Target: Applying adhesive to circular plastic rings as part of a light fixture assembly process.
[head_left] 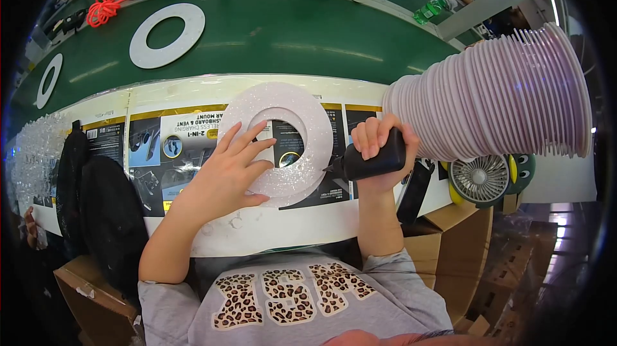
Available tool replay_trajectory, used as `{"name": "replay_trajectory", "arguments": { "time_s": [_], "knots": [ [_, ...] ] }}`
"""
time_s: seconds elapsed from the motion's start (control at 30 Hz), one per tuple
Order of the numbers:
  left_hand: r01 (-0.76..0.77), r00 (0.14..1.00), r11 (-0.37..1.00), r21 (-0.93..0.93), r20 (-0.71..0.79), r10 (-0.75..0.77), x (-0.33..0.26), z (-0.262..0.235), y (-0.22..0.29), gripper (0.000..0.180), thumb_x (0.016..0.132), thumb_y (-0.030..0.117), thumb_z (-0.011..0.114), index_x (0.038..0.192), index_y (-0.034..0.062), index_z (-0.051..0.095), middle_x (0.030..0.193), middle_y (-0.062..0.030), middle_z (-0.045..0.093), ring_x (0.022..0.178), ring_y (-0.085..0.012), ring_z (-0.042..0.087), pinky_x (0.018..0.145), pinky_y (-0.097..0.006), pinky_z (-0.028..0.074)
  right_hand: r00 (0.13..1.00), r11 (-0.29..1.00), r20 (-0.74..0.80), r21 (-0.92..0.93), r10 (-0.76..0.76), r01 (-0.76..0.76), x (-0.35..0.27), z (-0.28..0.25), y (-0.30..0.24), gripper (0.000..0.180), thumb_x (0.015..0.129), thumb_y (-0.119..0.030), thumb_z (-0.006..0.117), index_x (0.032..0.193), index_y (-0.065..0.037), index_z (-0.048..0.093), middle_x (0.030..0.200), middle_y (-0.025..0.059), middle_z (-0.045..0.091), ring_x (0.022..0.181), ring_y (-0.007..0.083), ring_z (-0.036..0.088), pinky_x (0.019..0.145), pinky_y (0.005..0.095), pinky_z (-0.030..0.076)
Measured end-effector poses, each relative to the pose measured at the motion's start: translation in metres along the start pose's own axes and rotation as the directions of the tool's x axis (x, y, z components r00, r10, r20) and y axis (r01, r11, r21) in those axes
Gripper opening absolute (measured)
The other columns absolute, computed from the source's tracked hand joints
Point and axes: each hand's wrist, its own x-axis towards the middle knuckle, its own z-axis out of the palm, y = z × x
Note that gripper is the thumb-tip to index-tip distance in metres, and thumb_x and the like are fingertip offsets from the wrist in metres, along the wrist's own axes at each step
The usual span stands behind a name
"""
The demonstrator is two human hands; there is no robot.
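Note:
A pale, glittery flat ring (318,121) lies on the printed sheet in front of me, with a raised inner rim around its round opening. My left hand (238,169) rests on the ring's left side, fingers spread over it. In my right hand (380,150) is a black squeeze bottle (376,156), tipped sideways. Its narrow nozzle points left at the ring's right edge; whether it touches cannot be made out. Close by on the right, a tall stack of similar pale rings (475,92) leans across the table's end.
Two white rings (191,29) lie on the green conveyor surface (270,31) beyond the table. A small round fan (479,180) and a black phone-like object (416,190) sit at right. A black bag (109,211) and clear bubble wrap (38,153) are at left. Cardboard boxes (459,230) stand below.

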Motion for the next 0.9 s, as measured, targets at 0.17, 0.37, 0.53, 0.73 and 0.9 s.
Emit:
{"name": "replay_trajectory", "arguments": {
  "time_s": [0.17,0.37,0.53,0.73,0.9],
  "knots": [
    [0.004,1.0,1.0,0.001,0.009,-0.004,0.0003,-0.0014,0.0009,0.043,0.058,0.019,0.082,0.094,0.0072,0.064,0.131,-0.0095,0.051,0.137,-0.0302,0.03,0.114,-0.051,0.022,1.0,1.0,0.005,-0.003,0.012,-0.012,0.0002,0.0006,0.0015,0.04,0.094,-0.035,0.032,0.067,-0.008,0.041,0.055,0.0047,0.042,0.048,0.0137,0.038,0.053,0.0265,0.033],
    [-0.001,1.0,1.0,-0.003,0.005,0.001,-0.0003,-0.0002,-0.0001,0.042,0.058,0.019,0.082,0.093,0.007,0.064,0.131,-0.0098,0.051,0.137,-0.0297,0.031,0.114,-0.051,0.022,1.0,1.0,0.006,0.003,0.018,-0.018,0.0004,-0.0005,0.0017,0.039,0.094,-0.034,0.033,0.067,-0.007,0.04,0.055,0.0049,0.043,0.048,0.0134,0.038,0.053,0.0263,0.033],
    [-0.009,1.0,1.0,0.014,0.018,0.009,-0.0005,-0.0005,-0.0011,0.04,0.062,0.024,0.08,0.094,0.0055,0.065,0.13,-0.0105,0.051,0.137,-0.0287,0.03,0.114,-0.05,0.021,1.0,1.0,0.017,-0.025,-0.002,0.002,0.0014,-0.0011,0.0025,0.039,0.094,-0.034,0.033,0.067,-0.007,0.04,0.055,0.0047,0.042,0.048,0.0134,0.038,0.053,0.0262,0.034],
    [-0.008,1.0,1.0,0.005,0.012,0.008,0.0005,-0.0001,-0.0005,0.041,0.06,0.021,0.081,0.094,0.006,0.065,0.13,-0.0103,0.051,0.137,-0.0293,0.03,0.114,-0.05,0.021,1.0,1.0,0.01,-0.01,0.008,-0.008,0.0009,-0.0029,0.0027,0.038,0.094,-0.034,0.032,0.067,-0.008,0.04,0.055,0.0044,0.042,0.049,0.0132,0.038,0.053,0.0261,0.034],
    [0.001,1.0,1.0,-0.007,0.003,-0.001,-0.001,-0.0004,-0.0008,0.042,0.058,0.018,0.082,0.094,0.0065,0.064,0.13,-0.0103,0.052,0.136,-0.0301,0.031,0.114,-0.051,0.022,1.0,1.0,0.001,0.001,-0.005,0.005,-0.0005,0.0026,-0.0023,0.038,0.094,-0.033,0.031,0.068,-0.008,0.041,0.055,0.0044,0.042,0.049,0.0135,0.038,0.054,0.0264,0.034]
  ]
}}
